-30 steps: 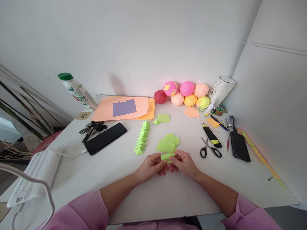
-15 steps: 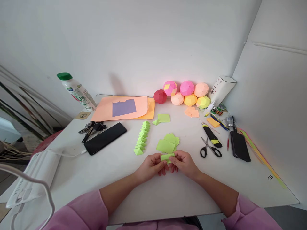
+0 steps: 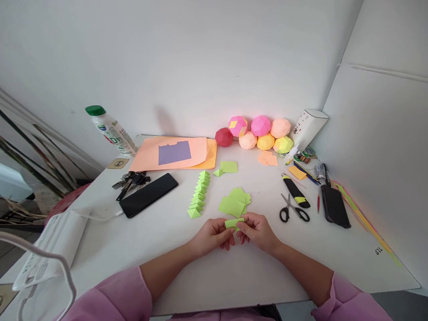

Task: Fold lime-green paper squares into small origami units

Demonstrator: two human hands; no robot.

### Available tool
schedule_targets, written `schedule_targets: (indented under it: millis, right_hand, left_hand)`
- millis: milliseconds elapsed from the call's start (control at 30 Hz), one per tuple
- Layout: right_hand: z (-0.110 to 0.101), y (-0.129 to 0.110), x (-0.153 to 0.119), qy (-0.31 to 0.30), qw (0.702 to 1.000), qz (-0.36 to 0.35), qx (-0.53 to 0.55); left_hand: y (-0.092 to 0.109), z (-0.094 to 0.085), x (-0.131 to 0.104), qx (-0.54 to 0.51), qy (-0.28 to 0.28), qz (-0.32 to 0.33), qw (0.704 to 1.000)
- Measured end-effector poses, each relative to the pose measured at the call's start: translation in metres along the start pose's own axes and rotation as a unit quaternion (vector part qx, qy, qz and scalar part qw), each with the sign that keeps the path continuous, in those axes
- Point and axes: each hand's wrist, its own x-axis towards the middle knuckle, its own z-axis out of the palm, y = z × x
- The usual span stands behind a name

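Between my two hands is a small folded piece of green paper point(image 3: 232, 223). My left hand point(image 3: 214, 235) pinches its left end, thumb in front. At the other end my right hand point(image 3: 259, 231) grips it, thumb pressed on its face. Just beyond lies a loose pile of green paper pieces point(image 3: 232, 206). A row of folded green paper units point(image 3: 199, 194), nested in one another, stretches away to the left of the pile. Farther back, a single folded green unit point(image 3: 218, 173) touches a flat green sheet point(image 3: 229, 166).
Scissors point(image 3: 289, 208), a box cutter point(image 3: 296, 191) and a black phone-like case point(image 3: 335, 206) lie at right. Faceted paper balls point(image 3: 261, 126) are stacked against the wall. At left are a dark phone point(image 3: 149, 195), keys point(image 3: 132, 179), a bottle point(image 3: 113, 133) and orange sheets point(image 3: 147, 154).
The view has shifted slightly. Both hands keep hold of the green paper, which is tilted a little more, its right end higher.
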Motion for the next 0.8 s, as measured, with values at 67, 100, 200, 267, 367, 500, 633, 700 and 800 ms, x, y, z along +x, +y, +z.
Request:
schedule_targets:
  millis: [67, 100, 200, 267, 367, 500, 633, 700, 800]
  right_hand:
    - [0.0002, -0.0004, 0.0002, 0.002, 1.0, 0.002, 0.0]
    - [0.0003, -0.0003, 0.0004, 0.003, 1.0, 0.002, -0.001]
    - [0.0006, 0.0006, 0.0008, 0.0, 1.0, -0.002, -0.005]
    - [0.0008, 0.0013, 0.0008, -0.004, 1.0, -0.007, -0.004]
    - [0.0012, 0.0014, 0.0006, -0.01, 1.0, -0.012, -0.001]
    - [0.0024, 0.0008, 0.0008, -0.027, 1.0, -0.01, 0.005]
    - [0.005, 0.0016, 0.0019, -0.048, 0.999, -0.009, 0.007]
    - [0.0064, 0.0032, 0.0024, -0.044, 0.999, -0.004, -0.003]
    - [0.008, 0.0067, 0.0024, -0.026, 0.999, 0.0, -0.031]
  left_hand:
    - [0.0003, -0.0001, 0.0004, 0.003, -0.001, 0.003, 1.0]
    - [0.0005, -0.0002, 0.0005, 0.005, -0.001, 0.002, 1.0]
    - [0.0005, -0.0005, 0.0007, 0.015, -0.003, -0.001, 1.0]
    - [-0.0005, -0.0005, 0.0004, 0.026, -0.001, 0.001, 1.0]
    - [-0.0026, 0.0006, -0.0008, 0.044, 0.009, 0.015, 0.999]
    - [-0.0024, 0.0032, -0.0023, 0.06, 0.019, 0.034, 0.997]
    - [-0.0005, 0.0052, -0.0022, 0.064, 0.022, 0.039, 0.997]
    - [-0.0018, 0.0056, -0.0017, 0.08, 0.027, 0.045, 0.995]
    - [-0.0074, 0.0055, -0.0008, 0.117, 0.047, 0.06, 0.99]
